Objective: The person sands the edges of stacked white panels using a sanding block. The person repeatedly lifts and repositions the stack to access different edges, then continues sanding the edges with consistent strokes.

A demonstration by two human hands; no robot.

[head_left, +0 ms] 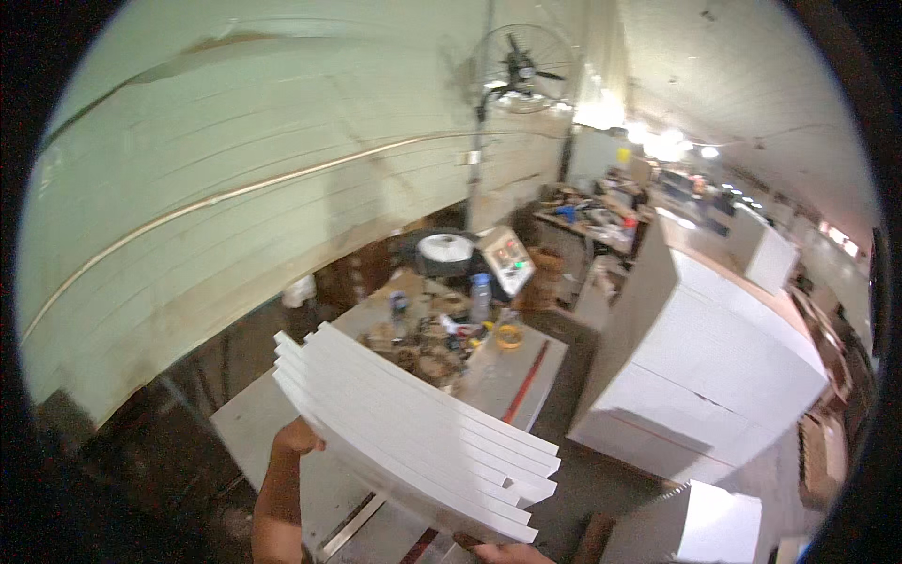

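Note:
A bundle of long white strips (413, 414), lying side by side with uneven ends, spans the space between my hands above a worktable (254, 423). My left hand (299, 437) is closed on the near edge by the bundle's left end. At the lower right end, my right hand (507, 553) grips the underside, partly cut off by the picture's lower edge. The fingers of both hands are partly hidden by the strips. Under the bundle, the tabletop shows a dark slot and a red stripe (526, 381).
Beyond the bundle stand a clear bottle (480, 299), a yellow tape roll (508, 336) and a control box (507, 261) with lit buttons. Large white blocks (705, 376) are stacked at right, with a smaller white block (719, 522) nearer. A fan (521, 68) hangs on the wall.

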